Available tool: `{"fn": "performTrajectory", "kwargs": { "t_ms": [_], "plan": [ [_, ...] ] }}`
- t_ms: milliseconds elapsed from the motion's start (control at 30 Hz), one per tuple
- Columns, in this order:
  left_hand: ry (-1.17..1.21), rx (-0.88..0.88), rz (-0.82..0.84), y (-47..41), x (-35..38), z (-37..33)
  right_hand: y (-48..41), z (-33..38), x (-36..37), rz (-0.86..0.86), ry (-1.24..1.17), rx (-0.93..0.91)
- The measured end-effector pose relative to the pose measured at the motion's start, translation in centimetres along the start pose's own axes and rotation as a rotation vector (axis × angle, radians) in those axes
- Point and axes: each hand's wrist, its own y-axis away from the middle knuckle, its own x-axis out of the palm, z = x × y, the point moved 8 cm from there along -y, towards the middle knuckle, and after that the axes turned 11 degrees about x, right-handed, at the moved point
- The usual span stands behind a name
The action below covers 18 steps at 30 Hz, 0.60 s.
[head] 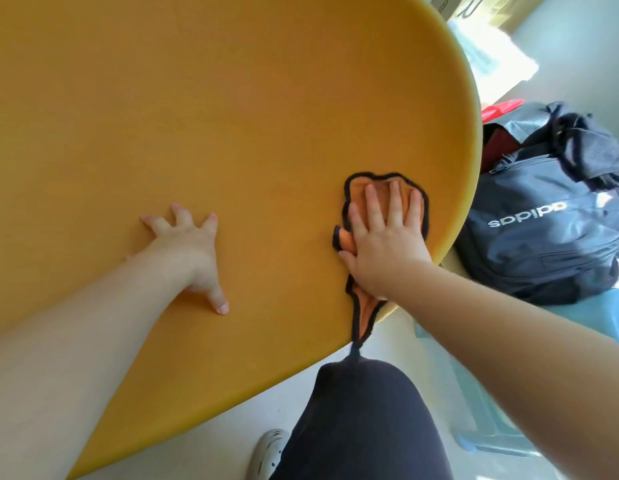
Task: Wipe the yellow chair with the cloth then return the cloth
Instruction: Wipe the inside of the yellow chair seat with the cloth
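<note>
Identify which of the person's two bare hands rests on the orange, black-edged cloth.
The right hand: its flat fingers press the orange, black-edged cloth onto the yellow chair; the left hand lies splayed on bare chair.

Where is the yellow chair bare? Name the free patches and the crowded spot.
Free: the wide yellow chair surface above the left hand, and the strip between left hand and right hand. Crowded: the right rim, where the right hand presses the cloth, backpack beyond.

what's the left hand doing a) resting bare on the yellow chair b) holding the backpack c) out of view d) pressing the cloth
a: the left hand lies spread on the yellow chair with nothing under it; the right hand presses the cloth.
</note>
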Motion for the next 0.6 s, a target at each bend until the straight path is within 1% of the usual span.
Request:
{"fn": "performTrajectory", "kwargs": {
  "t_ms": [67,100,167,200,267,333,400,433,467,500,567,600],
  "plan": [
    [-0.023,-0.001,0.012,-0.3,-0.1,-0.1,-3.9,-2.3,-1.8,-0.076,0.053,0.096],
    [-0.030,0.000,0.018,-0.4,-0.1,-0.2,-5.1,-2.3,-2.4,-0.095,0.039,0.123],
    [-0.036,0.002,0.019,-0.6,-0.3,-0.2,-5.9,-0.2,-2.4,-0.091,-0.058,0.154],
    [-0.035,0.002,0.020,-0.5,-0.2,-0.2,-5.6,1.7,-2.0,-0.078,-0.115,0.137],
    [-0.035,0.007,0.015,-0.4,-0.2,-0.3,-3.4,6.2,-0.8,-0.036,-0.224,0.018],
    [-0.052,0.020,0.004,-0.2,-0.2,-0.2,-0.2,10.0,0.1,0.050,-0.311,-0.145],
    [-0.048,0.035,-0.019,0.0,-0.5,0.0,3.1,11.3,0.7,0.122,-0.321,-0.290],
    [-0.045,0.036,-0.042,0.2,-1.0,0.1,4.1,10.8,1.0,0.138,-0.295,-0.325],
    [-0.054,0.041,-0.083,0.3,-1.7,0.1,4.4,9.4,1.1,0.139,-0.269,-0.316],
    [-0.078,0.052,-0.139,0.2,-2.8,-0.1,3.9,7.3,1.2,0.118,-0.237,-0.264],
    [-0.128,0.082,-0.218,-0.5,-4.7,-0.8,1.4,2.3,0.5,0.014,-0.154,-0.092],
    [-0.140,0.096,-0.215,-1.0,-5.2,-1.2,-0.2,-0.1,-0.1,-0.056,-0.101,0.000]
  ]
}}
